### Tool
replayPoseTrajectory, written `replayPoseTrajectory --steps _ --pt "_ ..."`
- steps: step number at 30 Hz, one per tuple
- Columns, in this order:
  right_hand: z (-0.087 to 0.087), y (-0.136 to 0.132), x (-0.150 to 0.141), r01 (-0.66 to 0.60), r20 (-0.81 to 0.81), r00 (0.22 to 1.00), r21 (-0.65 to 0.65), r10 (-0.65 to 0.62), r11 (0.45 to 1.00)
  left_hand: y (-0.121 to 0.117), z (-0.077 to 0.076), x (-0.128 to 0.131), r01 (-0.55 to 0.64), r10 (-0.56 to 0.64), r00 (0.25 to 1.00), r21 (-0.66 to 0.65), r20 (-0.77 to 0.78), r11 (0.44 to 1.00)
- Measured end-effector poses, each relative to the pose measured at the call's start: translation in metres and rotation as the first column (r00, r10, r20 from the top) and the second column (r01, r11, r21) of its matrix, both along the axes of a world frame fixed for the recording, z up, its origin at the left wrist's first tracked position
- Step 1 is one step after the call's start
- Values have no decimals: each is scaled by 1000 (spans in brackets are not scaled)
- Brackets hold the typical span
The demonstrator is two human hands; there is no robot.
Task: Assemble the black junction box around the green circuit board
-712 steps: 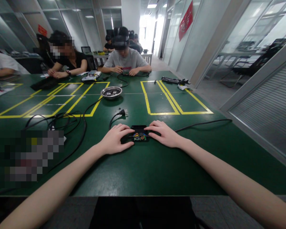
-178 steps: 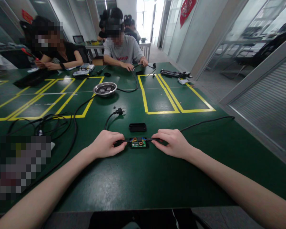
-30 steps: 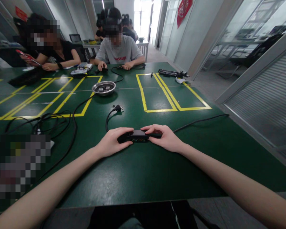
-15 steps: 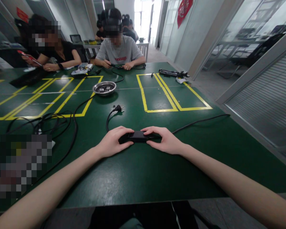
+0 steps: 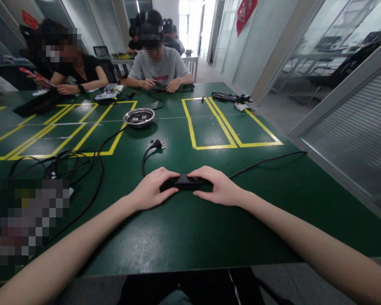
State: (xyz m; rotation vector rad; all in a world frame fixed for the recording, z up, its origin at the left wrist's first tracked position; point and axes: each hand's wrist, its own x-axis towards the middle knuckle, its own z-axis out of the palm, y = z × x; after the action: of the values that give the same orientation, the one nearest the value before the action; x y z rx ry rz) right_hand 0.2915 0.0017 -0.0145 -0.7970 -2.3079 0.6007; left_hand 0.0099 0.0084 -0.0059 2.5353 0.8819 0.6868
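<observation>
A black power adapter [image 5: 187, 182] lies on the green table [image 5: 178, 237] in front of me, held at both ends. My left hand [image 5: 154, 188] pinches its left end between thumb and fingers. My right hand [image 5: 216, 186] grips the right end the same way, fingertips on top and thumb at the near side. From behind my left hand a black cord curves up to a plug [image 5: 158, 144] with metal prongs. A thinner black cable [image 5: 266, 161] runs from behind my right hand toward the table's right edge. My palms hide both cord ends at the adapter.
Beyond the plug stands a metal bowl [image 5: 139, 117] with small metal parts. Coiled black cables [image 5: 66, 163] lie at left, above a blurred-out patch. Yellow tape rectangles [image 5: 214, 147] mark the table. A folded black tripod [image 5: 230, 98] lies at far right. Several people sit across and behind.
My right fingers have shifted slightly left over the adapter, which has moved a touch to the right. Across the table, the person in grey has moved their hands.
</observation>
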Motion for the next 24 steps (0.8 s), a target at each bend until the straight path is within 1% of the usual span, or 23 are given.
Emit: replayPoseTrajectory --steps 6,10,14,18,20,24 --pt "-3 -2 -6 -18 107 994 126 4 992 -6 4 8 -17 20 998 45 -53 999" --pt "-4 -5 -8 -48 200 980 203 6 978 -11 2 16 -51 62 991 91 -121 995" --pt "-3 -5 -7 -67 232 973 205 18 977 -14 -3 19 -44 77 977 165 -199 985" --pt "-2 -5 -7 -58 235 972 210 7 976 -12 -4 17 18 39 972 238 -234 971" --pt "-2 -5 -8 -52 244 970 206 0 977 -12 -4 16 33 23 974 241 -225 970" --pt "0 -5 -9 -49 254 967 220 -9 974 -12 -2 16 26 20 978 219 -206 975"
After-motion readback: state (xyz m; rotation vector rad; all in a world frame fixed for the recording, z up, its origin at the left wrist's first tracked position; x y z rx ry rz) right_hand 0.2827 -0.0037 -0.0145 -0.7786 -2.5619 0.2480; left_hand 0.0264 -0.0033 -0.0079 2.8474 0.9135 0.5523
